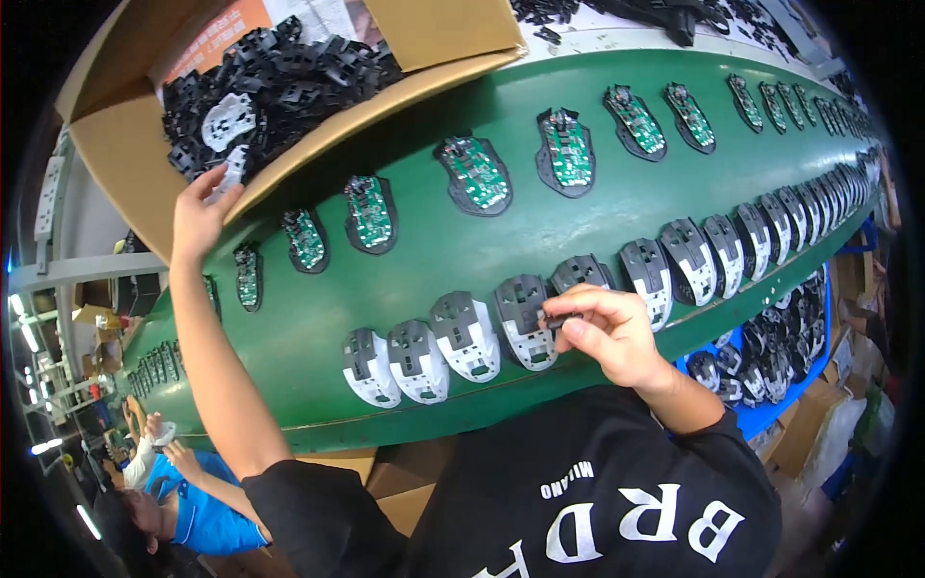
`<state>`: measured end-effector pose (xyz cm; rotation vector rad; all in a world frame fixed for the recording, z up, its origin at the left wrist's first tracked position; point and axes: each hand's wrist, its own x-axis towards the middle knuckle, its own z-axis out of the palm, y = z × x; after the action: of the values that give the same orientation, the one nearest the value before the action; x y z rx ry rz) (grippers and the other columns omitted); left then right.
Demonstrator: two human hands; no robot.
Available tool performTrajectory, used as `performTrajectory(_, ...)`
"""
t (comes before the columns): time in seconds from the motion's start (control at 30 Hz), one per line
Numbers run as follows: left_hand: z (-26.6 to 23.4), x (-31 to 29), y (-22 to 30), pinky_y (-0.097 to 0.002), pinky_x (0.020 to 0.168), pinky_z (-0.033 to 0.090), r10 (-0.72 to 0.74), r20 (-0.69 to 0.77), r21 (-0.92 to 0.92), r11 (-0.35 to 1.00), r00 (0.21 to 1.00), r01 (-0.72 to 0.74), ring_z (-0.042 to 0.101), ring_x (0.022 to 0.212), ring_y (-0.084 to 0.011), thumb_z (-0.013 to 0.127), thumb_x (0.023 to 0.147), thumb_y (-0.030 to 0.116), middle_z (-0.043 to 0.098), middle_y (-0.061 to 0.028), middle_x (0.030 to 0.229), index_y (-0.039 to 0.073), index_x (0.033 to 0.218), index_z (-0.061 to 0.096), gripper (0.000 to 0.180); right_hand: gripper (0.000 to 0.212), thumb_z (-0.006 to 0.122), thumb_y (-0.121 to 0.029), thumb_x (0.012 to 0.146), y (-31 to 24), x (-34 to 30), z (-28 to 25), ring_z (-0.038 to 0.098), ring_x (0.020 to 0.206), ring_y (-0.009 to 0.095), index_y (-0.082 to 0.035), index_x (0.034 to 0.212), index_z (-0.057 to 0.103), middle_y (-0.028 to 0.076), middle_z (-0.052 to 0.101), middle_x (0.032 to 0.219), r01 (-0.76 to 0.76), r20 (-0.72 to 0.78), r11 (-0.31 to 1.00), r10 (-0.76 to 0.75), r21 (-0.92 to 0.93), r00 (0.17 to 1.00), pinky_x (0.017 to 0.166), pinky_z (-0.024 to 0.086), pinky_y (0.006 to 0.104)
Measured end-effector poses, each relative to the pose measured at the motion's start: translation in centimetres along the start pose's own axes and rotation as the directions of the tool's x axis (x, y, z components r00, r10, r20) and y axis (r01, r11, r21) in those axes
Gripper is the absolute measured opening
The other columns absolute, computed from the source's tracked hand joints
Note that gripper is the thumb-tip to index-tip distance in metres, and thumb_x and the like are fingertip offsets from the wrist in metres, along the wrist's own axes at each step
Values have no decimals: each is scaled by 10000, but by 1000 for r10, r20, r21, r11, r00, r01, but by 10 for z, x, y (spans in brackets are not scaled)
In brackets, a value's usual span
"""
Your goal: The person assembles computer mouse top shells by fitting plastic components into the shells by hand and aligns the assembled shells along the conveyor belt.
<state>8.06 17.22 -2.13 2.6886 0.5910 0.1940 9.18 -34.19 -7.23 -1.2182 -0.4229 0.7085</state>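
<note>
At the near edge of an open cardboard box (318, 130), my left hand (204, 210) is closed around a light grey plastic part (231, 171). Black plastic pieces (279, 87) fill the box in a loose heap, and a white curved part (229, 120) lies on top. My right hand (617, 332) pinches a small black plastic piece (559, 320) between thumb and fingers. It hovers over a row of grey-and-white mouse shells, beside one shell (525, 323); its fingers partly cover the shell (578, 273) to the right.
Green circuit boards on black mouse bases (477, 175) form a second row along the green conveyor belt (424, 255). A blue bin (771, 409) of mouse parts stands at the lower right. A person in blue (207, 496) works at the lower left. More black pieces (549, 12) lie beyond the belt.
</note>
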Motion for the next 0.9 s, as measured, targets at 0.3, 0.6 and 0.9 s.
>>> performTrajectory(0.3,-9,-5,-5,-351,925,420,268,-169,233,946,948,-226,542,1075,-275,675,824,197,560,-189,1173,-7,885,614,222,268,683,-128,814,-13,-19,5,671,883,224,-14,1052,635,131,677,951,293,239,820,-197,-491,951,748,540,320)
performTrajectory(0.6,59,-200,149,-402,877,470,-47,-384,-667,705,922,-242,554,1042,-237,647,844,204,504,-143,1223,14,1053,543,301,270,707,-173,795,-2,0,49,643,945,255,-77,1039,643,88,669,961,388,460,834,-187,-393,868,958,434,472)
performTrajectory(0.9,145,-351,156,-516,922,442,-310,276,-885,-452,910,115,543,1096,-412,582,747,247,547,-239,1112,-35,977,495,374,298,732,-188,769,14,5,79,638,970,199,-103,1043,650,71,668,960,300,542,779,60,-550,838,1100,140,579)
